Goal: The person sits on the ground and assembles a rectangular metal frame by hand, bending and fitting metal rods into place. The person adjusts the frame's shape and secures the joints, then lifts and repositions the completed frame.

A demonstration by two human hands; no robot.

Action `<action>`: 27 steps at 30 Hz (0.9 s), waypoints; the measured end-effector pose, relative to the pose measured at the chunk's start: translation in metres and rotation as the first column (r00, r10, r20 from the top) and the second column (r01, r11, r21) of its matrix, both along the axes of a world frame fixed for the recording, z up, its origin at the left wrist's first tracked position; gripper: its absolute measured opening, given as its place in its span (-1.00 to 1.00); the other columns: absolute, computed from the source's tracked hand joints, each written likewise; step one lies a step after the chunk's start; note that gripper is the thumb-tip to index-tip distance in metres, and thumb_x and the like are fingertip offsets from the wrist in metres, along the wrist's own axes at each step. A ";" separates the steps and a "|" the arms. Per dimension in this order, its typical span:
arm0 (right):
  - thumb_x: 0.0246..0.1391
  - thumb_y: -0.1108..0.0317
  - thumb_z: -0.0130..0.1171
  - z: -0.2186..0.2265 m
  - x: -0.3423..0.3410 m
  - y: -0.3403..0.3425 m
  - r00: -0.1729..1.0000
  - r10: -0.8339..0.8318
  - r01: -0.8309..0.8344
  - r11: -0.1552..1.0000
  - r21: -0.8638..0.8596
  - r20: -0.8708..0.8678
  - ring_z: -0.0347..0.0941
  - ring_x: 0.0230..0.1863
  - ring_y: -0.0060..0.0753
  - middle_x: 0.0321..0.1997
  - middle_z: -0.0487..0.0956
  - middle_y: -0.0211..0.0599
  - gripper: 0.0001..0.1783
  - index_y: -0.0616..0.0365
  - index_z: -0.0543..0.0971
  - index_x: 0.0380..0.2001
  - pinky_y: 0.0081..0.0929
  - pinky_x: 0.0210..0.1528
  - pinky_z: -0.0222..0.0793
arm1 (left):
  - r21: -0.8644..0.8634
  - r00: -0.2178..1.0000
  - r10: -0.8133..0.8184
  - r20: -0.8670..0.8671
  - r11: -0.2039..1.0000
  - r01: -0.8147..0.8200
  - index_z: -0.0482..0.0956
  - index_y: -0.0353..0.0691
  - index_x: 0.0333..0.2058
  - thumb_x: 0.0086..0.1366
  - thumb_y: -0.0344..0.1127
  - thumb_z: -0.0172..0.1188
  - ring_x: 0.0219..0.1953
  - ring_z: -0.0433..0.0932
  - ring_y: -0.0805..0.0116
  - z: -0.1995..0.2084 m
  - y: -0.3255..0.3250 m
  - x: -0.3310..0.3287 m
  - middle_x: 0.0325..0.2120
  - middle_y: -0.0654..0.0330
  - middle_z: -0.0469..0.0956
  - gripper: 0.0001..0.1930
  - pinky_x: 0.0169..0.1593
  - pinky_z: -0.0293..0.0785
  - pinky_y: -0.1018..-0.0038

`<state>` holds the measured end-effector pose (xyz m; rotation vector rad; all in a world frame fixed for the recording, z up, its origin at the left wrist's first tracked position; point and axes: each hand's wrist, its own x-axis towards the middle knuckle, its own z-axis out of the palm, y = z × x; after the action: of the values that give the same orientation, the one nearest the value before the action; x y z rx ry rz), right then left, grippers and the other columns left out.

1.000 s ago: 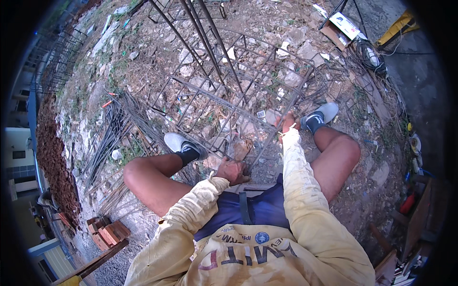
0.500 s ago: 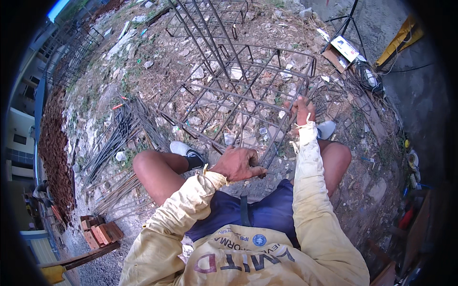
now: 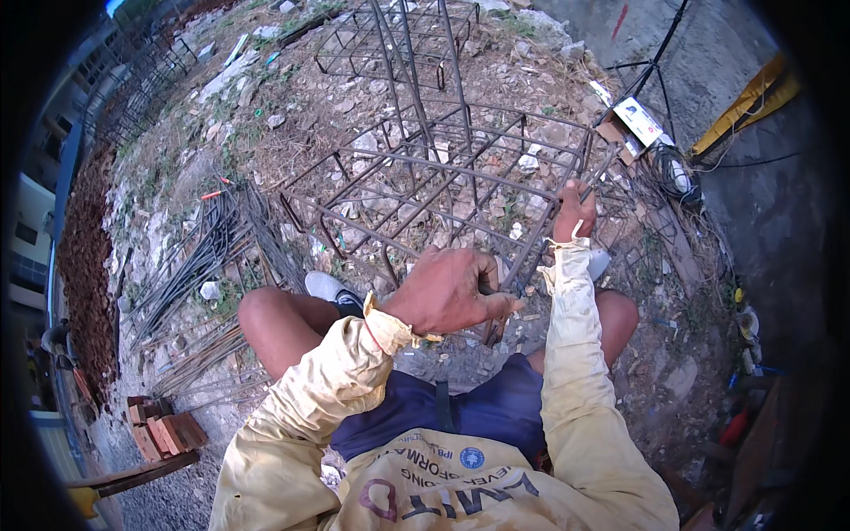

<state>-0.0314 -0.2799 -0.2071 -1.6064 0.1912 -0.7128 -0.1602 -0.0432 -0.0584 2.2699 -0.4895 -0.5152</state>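
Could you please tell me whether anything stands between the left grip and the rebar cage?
Nothing visible does: the left grip is at the near end of the rebar cage, the right grip on its right side; the upright rods stand farther off.

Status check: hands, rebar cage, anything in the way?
Left hand at near end, grip unclear. Right hand gripping right side. Rebar cage over loose rubble; upright bars among its bars, possible snag.
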 end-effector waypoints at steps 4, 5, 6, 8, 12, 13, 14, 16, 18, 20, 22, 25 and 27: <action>0.19 0.27 0.07 0.030 0.007 0.006 0.998 0.063 -0.062 0.962 0.266 0.005 0.35 -0.57 -0.62 -0.50 0.45 -0.45 -0.81 0.19 0.48 -0.30 -0.65 -0.54 0.29 | -0.020 0.999 0.014 0.028 1.000 -0.013 0.54 -0.23 -0.60 0.02 0.12 0.29 -0.57 0.53 0.04 0.027 -0.001 0.010 -0.70 0.05 0.51 -0.55 -0.30 0.39 0.20; 0.19 0.27 0.07 0.036 0.003 0.002 0.996 0.092 -0.086 0.936 0.341 -0.002 0.36 -0.57 -0.62 -0.50 0.44 -0.45 -0.81 0.19 0.47 -0.30 -0.64 -0.55 0.30 | -0.042 0.998 0.008 0.058 0.999 -0.005 0.53 -0.24 -0.61 0.03 0.09 0.31 -0.61 0.50 0.16 0.033 -0.002 0.011 -0.73 0.08 0.49 -0.56 -0.39 0.36 0.27; 0.19 0.27 0.06 0.044 -0.004 0.002 0.993 0.121 -0.106 0.904 0.415 -0.010 0.36 -0.58 -0.61 -0.50 0.44 -0.45 -0.81 0.19 0.46 -0.29 -0.64 -0.56 0.31 | -0.064 0.996 0.001 0.085 0.998 0.004 0.52 -0.26 -0.62 0.05 0.05 0.33 -0.66 0.47 0.27 0.040 -0.004 0.010 -0.76 0.12 0.47 -0.56 -0.48 0.34 0.34; 0.20 0.24 0.05 0.046 -0.008 -0.010 0.994 0.106 -0.109 0.931 0.348 0.028 0.41 -0.58 -0.53 -0.49 0.44 -0.40 -0.78 0.18 0.42 -0.25 -0.57 -0.59 0.37 | -0.097 0.991 -0.014 0.131 0.995 0.027 0.50 -0.27 -0.62 0.07 0.02 0.34 -0.71 0.43 0.38 0.052 -0.008 0.007 -0.79 0.15 0.44 -0.57 -0.57 0.30 0.40; 0.21 0.22 0.04 0.080 -0.031 -0.025 0.994 0.110 -0.111 0.933 0.343 0.022 0.49 -0.58 -0.37 -0.49 0.46 -0.32 -0.74 0.20 0.37 -0.21 -0.48 -0.57 0.46 | -0.192 0.978 -0.028 0.205 0.979 0.068 0.48 -0.31 -0.62 0.12 0.02 0.30 -0.72 0.37 0.33 0.079 -0.030 0.002 -0.80 0.14 0.40 -0.55 -0.58 0.27 0.36; 0.21 0.22 0.03 0.087 -0.035 -0.031 0.995 0.099 -0.093 0.938 0.335 -0.002 0.50 -0.58 -0.35 -0.48 0.46 -0.30 -0.74 0.21 0.37 -0.22 -0.47 -0.58 0.46 | -0.226 0.976 -0.032 0.215 0.971 0.082 0.48 -0.31 -0.62 0.13 0.02 0.29 -0.73 0.36 0.33 0.085 -0.037 0.002 -0.80 0.13 0.39 -0.54 -0.58 0.26 0.35; 0.21 0.22 0.03 0.091 -0.037 -0.037 0.996 0.088 -0.075 0.942 0.327 -0.027 0.51 -0.58 -0.33 -0.48 0.46 -0.29 -0.73 0.22 0.37 -0.22 -0.47 -0.58 0.47 | -0.259 0.974 -0.035 0.225 0.961 0.095 0.47 -0.32 -0.62 0.14 0.02 0.28 -0.73 0.35 0.32 0.088 -0.044 0.003 -0.79 0.13 0.39 -0.53 -0.58 0.25 0.34; 0.22 0.20 0.01 0.081 -0.026 -0.059 0.998 0.062 -0.067 0.950 0.304 0.026 0.53 -0.60 -0.28 -0.47 0.46 -0.24 -0.70 0.26 0.36 -0.23 -0.46 -0.63 0.45 | -0.311 0.964 -0.050 0.262 0.941 0.133 0.48 -0.35 -0.63 0.17 0.03 0.25 -0.73 0.32 0.31 0.084 -0.062 0.006 -0.79 0.11 0.37 -0.51 -0.59 0.23 0.31; 0.22 0.20 0.00 0.079 -0.017 -0.071 1.000 0.026 -0.025 0.977 0.210 0.000 0.53 -0.61 -0.26 -0.46 0.46 -0.22 -0.69 0.28 0.35 -0.24 -0.46 -0.65 0.44 | -0.284 0.966 -0.078 0.247 0.947 0.149 0.49 -0.36 -0.63 0.18 0.04 0.23 -0.74 0.31 0.31 0.077 -0.076 0.017 -0.79 0.11 0.36 -0.50 -0.59 0.23 0.31; 0.20 0.20 0.02 0.091 -0.013 -0.062 0.993 -0.043 0.058 0.989 0.136 -0.113 0.48 -0.59 -0.33 -0.50 0.47 -0.25 -0.71 0.27 0.38 -0.36 -0.44 -0.58 0.38 | -0.242 0.950 -0.099 0.295 0.955 0.174 0.50 -0.38 -0.64 0.21 0.13 0.16 -0.75 0.29 0.35 0.068 -0.082 0.028 -0.82 0.13 0.32 -0.42 -0.60 0.21 0.32; 0.17 0.19 0.05 0.111 -0.008 -0.054 0.963 -0.134 0.164 0.980 0.114 -0.232 0.35 -0.53 -0.49 -0.55 0.47 -0.34 -0.68 0.20 0.43 -0.55 -0.41 -0.42 0.30 | -0.204 0.949 -0.125 0.290 0.961 0.189 0.49 -0.37 -0.65 0.21 0.19 0.12 -0.74 0.28 0.40 0.074 -0.087 0.039 -0.83 0.16 0.31 -0.38 -0.60 0.20 0.34; 0.17 0.19 0.05 0.125 -0.003 -0.061 0.928 -0.225 0.261 0.961 0.088 -0.298 0.36 -0.53 -0.48 -0.55 0.47 -0.34 -0.67 0.20 0.43 -0.55 -0.41 -0.43 0.30 | -0.265 0.958 -0.126 0.259 0.944 0.196 0.49 -0.29 -0.68 0.20 0.28 0.09 -0.72 0.23 0.48 0.078 -0.100 0.055 -0.82 0.29 0.28 -0.35 -0.60 0.19 0.40; 0.17 0.19 0.05 0.117 0.010 -0.054 0.935 -0.195 0.242 0.962 0.129 -0.297 0.37 -0.54 -0.48 -0.55 0.47 -0.33 -0.67 0.20 0.43 -0.56 -0.41 -0.44 0.30 | -0.205 0.966 -0.130 0.222 0.963 0.177 0.53 -0.27 -0.63 0.19 0.30 0.10 -0.68 0.25 0.51 0.088 -0.094 0.062 -0.78 0.35 0.31 -0.36 -0.56 0.21 0.45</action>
<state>-0.0212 -0.3340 -0.0904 -1.5363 0.6318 -0.6159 -0.0985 -0.1369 0.0292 2.0870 -0.7938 -0.2839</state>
